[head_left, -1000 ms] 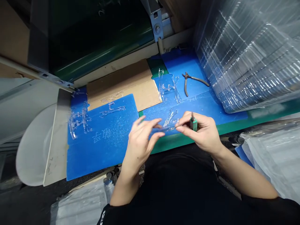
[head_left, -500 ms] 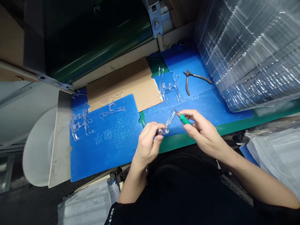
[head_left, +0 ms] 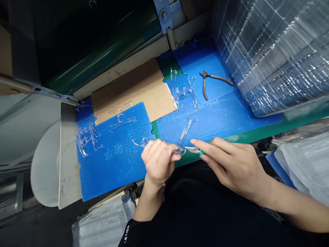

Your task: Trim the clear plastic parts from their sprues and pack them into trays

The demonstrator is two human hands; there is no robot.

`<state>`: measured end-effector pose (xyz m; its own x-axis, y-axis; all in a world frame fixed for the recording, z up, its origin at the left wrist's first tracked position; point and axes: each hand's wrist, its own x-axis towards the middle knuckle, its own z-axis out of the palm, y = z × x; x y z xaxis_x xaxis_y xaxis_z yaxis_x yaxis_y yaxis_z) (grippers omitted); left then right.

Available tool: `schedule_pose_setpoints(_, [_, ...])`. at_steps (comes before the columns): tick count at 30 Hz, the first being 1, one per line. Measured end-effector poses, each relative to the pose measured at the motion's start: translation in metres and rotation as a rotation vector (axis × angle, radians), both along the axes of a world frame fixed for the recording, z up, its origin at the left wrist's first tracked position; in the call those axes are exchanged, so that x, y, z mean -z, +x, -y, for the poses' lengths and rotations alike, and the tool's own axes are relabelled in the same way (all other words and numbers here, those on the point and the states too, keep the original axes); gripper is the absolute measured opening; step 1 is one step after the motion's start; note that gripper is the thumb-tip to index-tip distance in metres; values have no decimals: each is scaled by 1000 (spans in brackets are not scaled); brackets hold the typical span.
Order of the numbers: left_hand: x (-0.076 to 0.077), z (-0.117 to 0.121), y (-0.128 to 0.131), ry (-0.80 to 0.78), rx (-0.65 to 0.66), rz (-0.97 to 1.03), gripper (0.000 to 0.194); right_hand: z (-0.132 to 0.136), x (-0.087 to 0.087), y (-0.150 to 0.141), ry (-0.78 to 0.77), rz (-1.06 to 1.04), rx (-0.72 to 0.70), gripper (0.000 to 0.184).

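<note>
My left hand (head_left: pixel 160 159) is closed on a clear plastic piece (head_left: pixel 186 130). A forked end of it points up and away over the blue sheet, and a rounded end (head_left: pixel 182 151) shows beside my fingertips. Another thin clear strand (head_left: pixel 144 141) sticks out left of that hand; whether it joins the held piece I cannot tell. In my right hand (head_left: pixel 231 163) is a craft knife (head_left: pixel 196 150) with a green handle mostly hidden by the fingers. Its blade points left, at the rounded end of the plastic.
Diagonal cutters (head_left: pixel 205 76) lie open on a blue sheet (head_left: pixel 221 116). Clear branched plastic frames (head_left: pixel 184 91) lie nearby, with several more at left (head_left: pixel 88 135). Cardboard (head_left: pixel 144 80) covers the back. A tall stack of clear trays (head_left: pixel 277 61) stands at right, a green roller (head_left: pixel 102 51) behind.
The knife has come down and turned from the plastic's forked end to its rounded end. My left hand has shifted slightly left and turned, and a strand now shows beside it.
</note>
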<state>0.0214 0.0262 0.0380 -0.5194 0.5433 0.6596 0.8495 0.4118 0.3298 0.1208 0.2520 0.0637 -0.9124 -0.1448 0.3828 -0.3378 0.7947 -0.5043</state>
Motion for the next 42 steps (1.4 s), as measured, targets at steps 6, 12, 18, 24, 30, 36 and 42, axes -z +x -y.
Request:
schedule_pose_setpoints(6, [0,0,1,2,-26,-32,31,2,1,3,-19,28,-37,37])
schedule_pose_setpoints(12, [1,0,1,7,-9,-42,30,1,1,6,-53,71,-59,37])
schedule_pose_setpoints(18, [-3,-1,3,-30,-2,-38,31,0,3,7,-28,65,-20,37])
schedule_pose_setpoints(24, [-3,1,2,-65,1,-40,30,0,4,5,-8,44,13,33])
schedule_pose_setpoints(30, [-7,-4,15,-151,201,59,30,-11,20,-12,-83,85,170,31])
schedule_pose_setpoints(36, [11,-52,30,-434,499,-99,50,-17,18,-14,-457,129,41,24])
schedule_pose_setpoints(42, [21,-93,61,-671,906,-125,42,-20,30,-1,-496,341,101,24])
